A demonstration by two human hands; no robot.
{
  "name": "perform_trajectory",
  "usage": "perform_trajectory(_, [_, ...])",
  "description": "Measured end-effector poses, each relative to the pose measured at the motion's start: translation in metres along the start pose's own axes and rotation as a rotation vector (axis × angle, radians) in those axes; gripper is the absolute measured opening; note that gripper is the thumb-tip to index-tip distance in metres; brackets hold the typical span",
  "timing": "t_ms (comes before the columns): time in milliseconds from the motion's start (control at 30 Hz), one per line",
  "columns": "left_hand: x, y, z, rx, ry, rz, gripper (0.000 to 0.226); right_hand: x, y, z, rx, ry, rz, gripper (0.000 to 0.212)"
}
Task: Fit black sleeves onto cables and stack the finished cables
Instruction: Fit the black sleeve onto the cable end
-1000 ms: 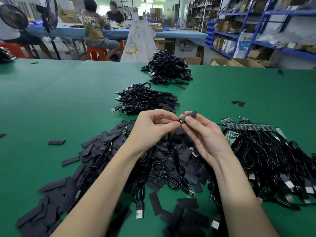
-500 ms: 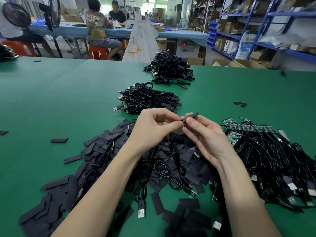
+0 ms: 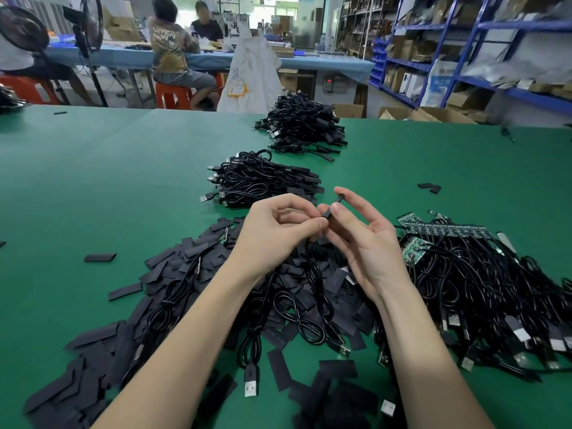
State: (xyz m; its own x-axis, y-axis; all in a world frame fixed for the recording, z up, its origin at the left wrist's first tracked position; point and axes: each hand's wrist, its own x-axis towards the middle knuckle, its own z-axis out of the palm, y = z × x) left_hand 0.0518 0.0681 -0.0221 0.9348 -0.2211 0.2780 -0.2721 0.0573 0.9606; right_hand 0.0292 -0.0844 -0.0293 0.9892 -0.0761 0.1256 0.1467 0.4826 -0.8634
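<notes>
My right hand (image 3: 368, 246) pinches a flat black sleeve (image 3: 333, 208) between thumb and forefinger, its other fingers spread open. My left hand (image 3: 278, 233) meets it from the left, fingers curled and pinching the cable end at the sleeve's mouth; that end is hidden by the fingers. Below both hands lies a heap of loose black sleeves (image 3: 173, 274) with a few USB cables (image 3: 297, 317) on it. Unsleeved cables with green circuit boards (image 3: 483, 286) are piled to the right. A stack of finished cables (image 3: 263, 181) sits just beyond my hands.
A second, larger stack of cables (image 3: 303, 125) lies farther back on the green table (image 3: 93, 181). Stray sleeves (image 3: 430, 187) lie right of centre. Beyond the table's far edge are seated people (image 3: 173, 54), fans, a white bag and blue shelving (image 3: 464, 44).
My right hand's lower fingers have spread open and the sleeve has tilted more upright. My left hand stays pinched at its lower end.
</notes>
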Motion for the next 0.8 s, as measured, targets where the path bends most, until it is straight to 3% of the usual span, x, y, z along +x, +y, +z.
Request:
perform_trajectory(233, [0.0009, -0.0031, -0.0009, 0.028, 0.002, -0.033, 0.011, 0.0033, 0.0038, 0.0, -0.033, 0.088, -0.012, 0.023])
perform_trajectory(533, [0.0005, -0.002, 0.0002, 0.038, 0.05, -0.064, 0.012, 0.0061, 0.0078, 0.0038, -0.059, 0.098, -0.013, 0.028])
perform_trajectory(733, [0.002, -0.0004, 0.0002, -0.008, -0.042, -0.269, 0.017, 0.0083, 0.0073, 0.0023, 0.102, 0.301, -0.028, 0.028])
perform_trajectory(800, [0.0004, -0.0014, 0.0026, 0.021, -0.112, -0.32, 0.007, 0.0099, 0.0043, -0.0021, 0.129, 0.325, -0.035, 0.029])
